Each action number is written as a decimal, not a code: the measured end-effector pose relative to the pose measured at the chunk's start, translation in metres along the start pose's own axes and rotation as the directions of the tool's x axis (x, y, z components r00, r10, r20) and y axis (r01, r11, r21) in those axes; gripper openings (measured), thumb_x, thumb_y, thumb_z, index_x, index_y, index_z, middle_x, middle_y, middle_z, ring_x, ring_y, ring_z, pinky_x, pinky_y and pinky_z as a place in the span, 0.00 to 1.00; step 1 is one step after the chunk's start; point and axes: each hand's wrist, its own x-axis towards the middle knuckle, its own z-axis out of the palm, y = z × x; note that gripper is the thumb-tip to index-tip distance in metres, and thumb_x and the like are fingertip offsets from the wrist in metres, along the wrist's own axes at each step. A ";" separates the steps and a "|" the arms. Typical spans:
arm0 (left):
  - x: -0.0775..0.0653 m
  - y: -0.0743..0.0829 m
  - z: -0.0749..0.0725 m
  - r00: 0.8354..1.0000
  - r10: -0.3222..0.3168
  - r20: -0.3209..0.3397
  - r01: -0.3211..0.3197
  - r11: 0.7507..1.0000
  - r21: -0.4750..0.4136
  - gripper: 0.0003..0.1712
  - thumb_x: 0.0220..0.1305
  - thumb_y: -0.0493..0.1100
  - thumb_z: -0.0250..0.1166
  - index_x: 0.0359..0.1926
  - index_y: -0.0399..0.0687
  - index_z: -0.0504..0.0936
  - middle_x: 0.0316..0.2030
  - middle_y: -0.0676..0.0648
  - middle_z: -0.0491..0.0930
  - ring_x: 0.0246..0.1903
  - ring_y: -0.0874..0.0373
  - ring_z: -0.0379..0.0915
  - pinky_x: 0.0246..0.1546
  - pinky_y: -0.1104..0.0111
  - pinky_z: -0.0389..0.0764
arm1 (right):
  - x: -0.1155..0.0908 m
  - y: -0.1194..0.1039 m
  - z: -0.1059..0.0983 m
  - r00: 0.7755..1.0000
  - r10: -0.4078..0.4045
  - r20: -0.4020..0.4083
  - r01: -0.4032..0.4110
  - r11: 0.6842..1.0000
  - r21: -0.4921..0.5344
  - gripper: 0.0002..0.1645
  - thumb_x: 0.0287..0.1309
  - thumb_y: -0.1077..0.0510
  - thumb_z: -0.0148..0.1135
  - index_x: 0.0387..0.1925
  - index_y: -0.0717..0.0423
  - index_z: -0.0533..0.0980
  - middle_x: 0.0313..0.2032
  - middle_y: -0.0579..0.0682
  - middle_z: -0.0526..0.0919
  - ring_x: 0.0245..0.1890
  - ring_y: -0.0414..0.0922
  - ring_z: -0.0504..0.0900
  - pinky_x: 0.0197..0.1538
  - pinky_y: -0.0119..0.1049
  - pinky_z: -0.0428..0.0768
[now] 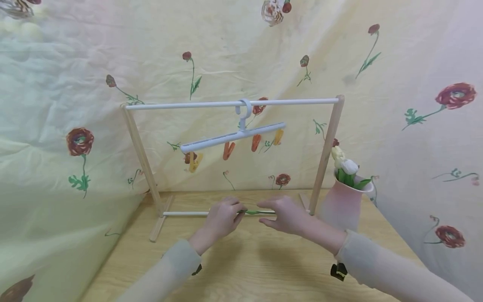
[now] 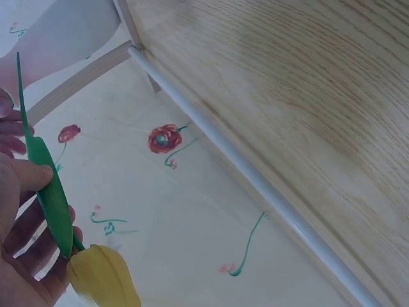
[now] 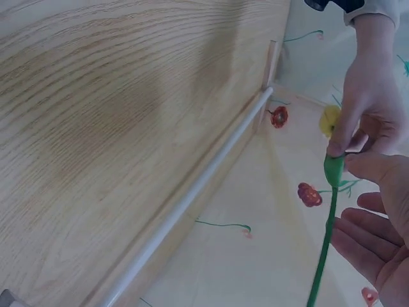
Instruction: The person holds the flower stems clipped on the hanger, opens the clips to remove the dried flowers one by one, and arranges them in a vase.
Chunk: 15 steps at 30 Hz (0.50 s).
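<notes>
My left hand point(image 1: 224, 216) pinches an artificial tulip between thumb and fingers, at its green leaf point(image 2: 54, 198). In the left wrist view the tulip's yellow bloom point(image 2: 105, 275) hangs out beyond the fingertips. The thin green stem point(image 3: 323, 256) runs from the left hand toward my right hand point(image 1: 286, 213). That right hand has its thumb and fingers spread apart around the stem, the thumb tip close to the leaf in the right wrist view. Both hands are over the table in front of the rack's lower white bar point(image 1: 185, 214).
Behind the hands stands a wooden rack point(image 1: 328, 155) with a white top bar point(image 1: 181, 105). A pale blue hanger point(image 1: 234, 136) with orange and yellow clips point(image 1: 256, 142) hangs tilted from it. To the right, a pink-white vase point(image 1: 341, 205) holds white tulips point(image 1: 350, 167). Flower-printed cloth surrounds the table.
</notes>
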 end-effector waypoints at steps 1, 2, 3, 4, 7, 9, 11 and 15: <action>0.000 0.000 0.000 1.000 0.001 -0.001 -0.001 1.000 0.003 0.05 0.61 0.40 0.80 0.37 0.50 0.91 0.35 0.53 0.89 0.36 0.61 0.85 0.36 0.73 0.88 | 0.000 0.000 0.001 1.000 0.002 0.008 -0.002 1.000 0.006 0.22 0.55 0.55 0.82 0.50 0.60 0.88 0.44 0.54 0.94 0.42 0.48 0.94 0.42 0.37 0.92; 0.000 0.000 0.000 1.000 0.004 -0.002 -0.004 1.000 0.003 0.05 0.61 0.40 0.80 0.37 0.50 0.91 0.35 0.53 0.89 0.36 0.61 0.85 0.36 0.73 0.88 | 0.000 0.000 0.001 1.000 0.002 0.014 -0.003 1.000 0.010 0.21 0.55 0.56 0.82 0.49 0.60 0.88 0.44 0.54 0.94 0.41 0.48 0.94 0.42 0.36 0.92; 0.001 0.000 0.000 1.000 0.005 -0.003 -0.005 1.000 0.005 0.05 0.61 0.40 0.80 0.37 0.50 0.91 0.35 0.54 0.89 0.36 0.61 0.85 0.37 0.73 0.88 | 0.001 0.000 0.002 1.000 0.001 0.018 -0.002 1.000 0.011 0.20 0.55 0.56 0.82 0.49 0.60 0.89 0.43 0.53 0.94 0.40 0.47 0.94 0.41 0.35 0.91; 0.001 0.001 -0.001 1.000 0.006 -0.001 -0.006 1.000 0.005 0.04 0.62 0.40 0.79 0.37 0.51 0.92 0.35 0.54 0.89 0.36 0.61 0.85 0.37 0.73 0.88 | 0.000 0.000 0.003 1.000 0.003 0.023 -0.003 1.000 0.017 0.18 0.55 0.57 0.81 0.47 0.60 0.89 0.42 0.53 0.94 0.39 0.47 0.94 0.39 0.34 0.91; 0.001 0.002 -0.001 1.000 0.005 0.007 -0.005 1.000 0.007 0.04 0.62 0.40 0.79 0.37 0.51 0.92 0.35 0.54 0.89 0.36 0.62 0.85 0.37 0.73 0.88 | 0.000 0.000 0.004 0.999 0.009 0.036 -0.010 1.000 0.028 0.14 0.56 0.60 0.81 0.44 0.60 0.90 0.38 0.53 0.94 0.34 0.45 0.92 0.35 0.29 0.88; 0.001 0.002 -0.002 1.000 0.005 0.006 -0.005 1.000 0.010 0.04 0.62 0.40 0.79 0.37 0.51 0.92 0.35 0.54 0.89 0.36 0.62 0.85 0.37 0.74 0.88 | 0.000 -0.001 0.004 0.999 0.014 0.041 -0.016 0.999 0.035 0.11 0.56 0.62 0.80 0.42 0.59 0.90 0.36 0.52 0.94 0.32 0.43 0.91 0.33 0.26 0.86; 0.001 0.002 -0.002 1.000 0.009 0.001 -0.009 1.000 0.011 0.04 0.62 0.40 0.79 0.37 0.51 0.92 0.35 0.55 0.89 0.36 0.62 0.85 0.37 0.73 0.88 | 0.000 -0.002 0.005 0.999 0.019 0.041 -0.021 0.999 0.033 0.09 0.57 0.64 0.79 0.41 0.58 0.90 0.35 0.50 0.93 0.31 0.42 0.90 0.32 0.25 0.85; 0.002 0.003 -0.002 1.000 0.023 -0.006 -0.023 1.000 0.012 0.05 0.62 0.39 0.79 0.37 0.52 0.92 0.34 0.55 0.88 0.35 0.62 0.85 0.38 0.73 0.88 | 0.000 -0.002 0.007 0.999 0.017 0.034 -0.018 1.000 0.010 0.07 0.56 0.66 0.79 0.38 0.56 0.90 0.33 0.48 0.92 0.30 0.40 0.88 0.31 0.24 0.83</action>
